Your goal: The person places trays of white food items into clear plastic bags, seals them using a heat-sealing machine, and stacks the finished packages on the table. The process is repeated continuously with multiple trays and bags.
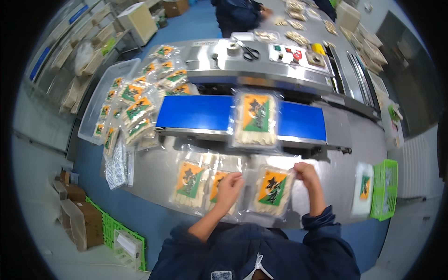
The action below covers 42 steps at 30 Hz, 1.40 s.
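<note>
My right hand (305, 174) pinches the upper right corner of a clear plastic bag (273, 190) of pale sticks with an orange-and-green label. This bag lies on the steel table before me. My left hand (228, 190) is over a second such bag (217, 184), partly covering it. Its fingers are closed, and what they hold, if anything, is hidden. Left of that hand rests a third bag (190, 185), close beside the second. Beyond my hands, another filled bag (255, 120), slightly blurred, is on the blue conveyor belt (196, 112).
A translucent tub (88, 126) at left is heaped with filled bags (135, 109). Behind the belt stands a steel machine (210, 58) with scissors (248, 50) and a tape roll (233, 48) on top. A green basket (385, 189) stands right. Another person (238, 16) works at the far table.
</note>
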Motion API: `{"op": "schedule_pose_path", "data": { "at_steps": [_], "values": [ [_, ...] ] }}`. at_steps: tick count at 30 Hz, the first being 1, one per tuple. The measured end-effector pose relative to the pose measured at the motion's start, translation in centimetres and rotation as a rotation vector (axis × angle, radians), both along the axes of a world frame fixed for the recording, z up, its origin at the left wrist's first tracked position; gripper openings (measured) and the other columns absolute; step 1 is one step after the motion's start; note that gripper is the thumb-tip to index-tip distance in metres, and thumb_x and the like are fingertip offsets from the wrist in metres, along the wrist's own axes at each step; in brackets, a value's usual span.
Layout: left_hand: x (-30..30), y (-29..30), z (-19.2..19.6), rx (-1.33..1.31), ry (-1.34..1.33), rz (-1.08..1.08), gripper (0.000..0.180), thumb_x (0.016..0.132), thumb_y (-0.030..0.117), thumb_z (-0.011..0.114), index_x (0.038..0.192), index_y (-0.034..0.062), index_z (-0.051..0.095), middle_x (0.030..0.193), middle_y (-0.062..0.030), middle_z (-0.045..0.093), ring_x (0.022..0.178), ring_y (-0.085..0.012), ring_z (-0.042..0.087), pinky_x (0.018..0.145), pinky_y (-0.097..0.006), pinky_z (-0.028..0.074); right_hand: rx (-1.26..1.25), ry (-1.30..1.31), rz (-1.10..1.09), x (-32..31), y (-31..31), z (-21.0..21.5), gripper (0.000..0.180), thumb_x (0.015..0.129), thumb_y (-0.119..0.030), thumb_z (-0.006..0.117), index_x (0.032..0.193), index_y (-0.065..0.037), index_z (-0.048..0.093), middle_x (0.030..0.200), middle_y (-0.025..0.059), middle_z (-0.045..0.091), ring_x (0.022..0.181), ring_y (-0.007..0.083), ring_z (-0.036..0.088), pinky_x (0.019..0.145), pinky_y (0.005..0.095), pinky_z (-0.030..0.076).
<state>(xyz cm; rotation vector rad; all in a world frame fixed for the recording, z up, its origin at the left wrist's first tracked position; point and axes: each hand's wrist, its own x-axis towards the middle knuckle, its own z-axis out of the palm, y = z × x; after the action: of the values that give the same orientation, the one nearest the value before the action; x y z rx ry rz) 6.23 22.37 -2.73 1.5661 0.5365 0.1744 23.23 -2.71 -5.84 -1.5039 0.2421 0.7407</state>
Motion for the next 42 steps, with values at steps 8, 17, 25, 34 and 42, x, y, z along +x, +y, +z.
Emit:
{"op": "schedule_pose_path", "data": {
  "at_steps": [8, 17, 25, 34, 42],
  "values": [
    [13.1, -12.1, 3.6, -0.437, 0.168, -0.366, 0.033, 0.085, 0.029, 0.053, 0.101, -0.0002, 0.057, 0.069, 0.0015, 0.05, 0.061, -0.0067, 0.044, 0.056, -0.02, 0.037, 0.029, -0.062, -0.013, 4.7, -11.5, 8.8, 0.014, 0.08, -0.014, 0.058, 0.076, -0.001, 0.057, 0.071, 0.0076, 0.06, 0.056, 0.0126, 0.055, 0.051, 0.0235, 0.046],
    [23.7, -16.8, 5.3, -0.474, 0.05, -0.066, 0.017, 0.081, 0.018, 0.059, 0.08, 0.0016, 0.061, 0.065, 0.0033, 0.048, 0.052, -0.0042, 0.037, 0.046, -0.017, 0.027, -0.045, -0.281, -0.229, 11.2, -15.3, 11.6, 0.018, 0.079, -0.014, 0.057, 0.069, 0.001, 0.055, 0.062, 0.0079, 0.057, 0.049, 0.0132, 0.055, 0.047, 0.025, 0.051],
    [32.5, -18.0, 5.8, -0.512, 0.088, -0.06, 0.01, 0.076, 0.013, 0.057, 0.07, 0.0039, 0.057, 0.06, 0.0029, 0.044, 0.048, -0.0033, 0.031, 0.041, -0.019, 0.021, -0.095, -0.41, -0.36, 18.9, -15.7, 12.7, 0.018, 0.073, -0.011, 0.06, 0.061, 0.0, 0.053, 0.055, 0.0068, 0.053, 0.039, 0.0104, 0.048, 0.035, 0.0212, 0.041],
    [37.9, -17.0, 5.4, -0.555, 0.128, 0.027, 0.009, 0.07, 0.008, 0.058, 0.065, 0.0014, 0.055, 0.056, 0.001, 0.042, 0.043, -0.0049, 0.028, 0.037, -0.021, 0.017, -0.072, -0.402, -0.401, 24.2, -14.7, 11.2, 0.012, 0.068, -0.008, 0.06, 0.062, 0.001, 0.054, 0.055, 0.0061, 0.051, 0.039, 0.0115, 0.048, 0.032, 0.0229, 0.041],
    [37.5, -13.7, 4.9, -0.532, 0.083, 0.115, 0.004, 0.066, 0.001, 0.057, 0.064, 0.0014, 0.054, 0.056, -0.0016, 0.045, 0.041, -0.0052, 0.03, 0.035, -0.02, 0.019, -0.061, -0.356, -0.349, 25.1, -11.3, 9.5, 0.015, 0.069, -0.009, 0.061, 0.06, 0.001, 0.054, 0.052, 0.0058, 0.05, 0.038, 0.0134, 0.048, 0.03, 0.0238, 0.039]
  ]
}}
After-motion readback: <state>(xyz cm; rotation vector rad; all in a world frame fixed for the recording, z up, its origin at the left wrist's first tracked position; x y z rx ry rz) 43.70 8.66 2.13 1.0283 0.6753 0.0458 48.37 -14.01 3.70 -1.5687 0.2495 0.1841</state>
